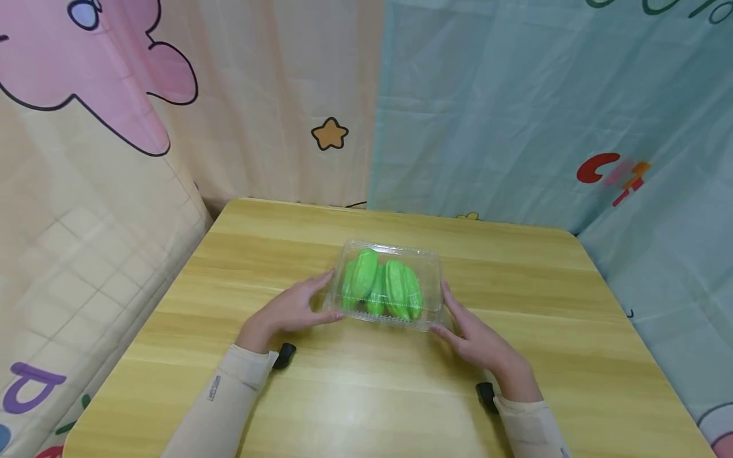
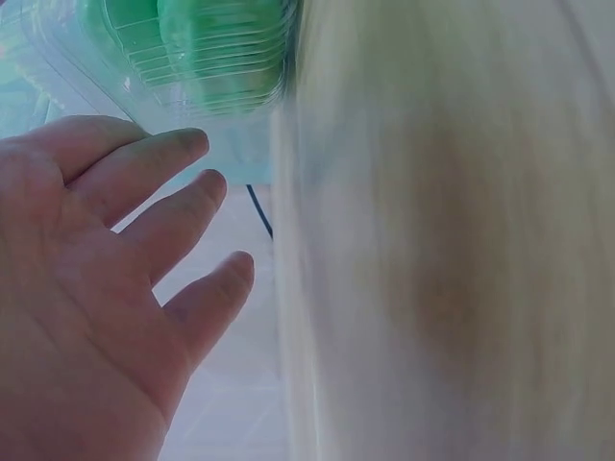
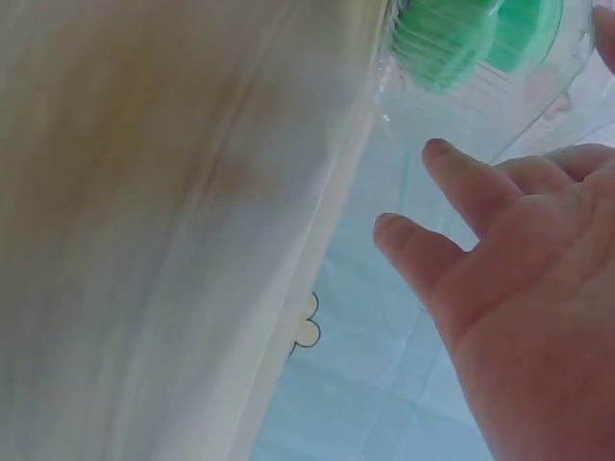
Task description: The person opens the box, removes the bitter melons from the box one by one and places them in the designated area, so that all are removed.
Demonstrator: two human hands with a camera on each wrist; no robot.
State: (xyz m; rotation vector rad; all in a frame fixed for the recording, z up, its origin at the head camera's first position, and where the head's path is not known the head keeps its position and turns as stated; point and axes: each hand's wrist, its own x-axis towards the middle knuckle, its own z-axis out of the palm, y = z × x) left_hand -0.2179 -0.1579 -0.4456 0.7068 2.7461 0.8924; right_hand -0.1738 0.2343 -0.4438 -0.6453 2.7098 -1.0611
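**Both hands flank a clear box of green fruit on the table**

Clear plastic clamshell box point(image 1: 391, 286) sits flat near the middle of the wooden table point(image 1: 572, 356), lid closed. Inside: several ribbed green fruits point(image 1: 380, 289), lying side by side, long axes running away from the person.

Left hand point(image 1: 292, 308) at the box's left end. Fingers straight and slightly spread, tips at the box's left edge, thumb along the near corner. In the left wrist view the fingers point(image 2: 183, 206) are loosely fanned, tips just at the box wall; firm contact cannot be told.

Right hand point(image 1: 478, 337) at the box's right end, palm facing inward. Fingers straight, lying along the right wall, thumb toward the near right corner. The right wrist view shows extended fingers point(image 3: 461, 182) just beside the clear plastic; neither hand curls round the box.

Both arms in pale long sleeves point(image 1: 229, 388). A small black device point(image 1: 284, 355) shows at each wrist.

Behind the table: a cream and pink cartoon curtain point(image 1: 143, 95) on the left, a pale blue one point(image 1: 544, 108) on the right.
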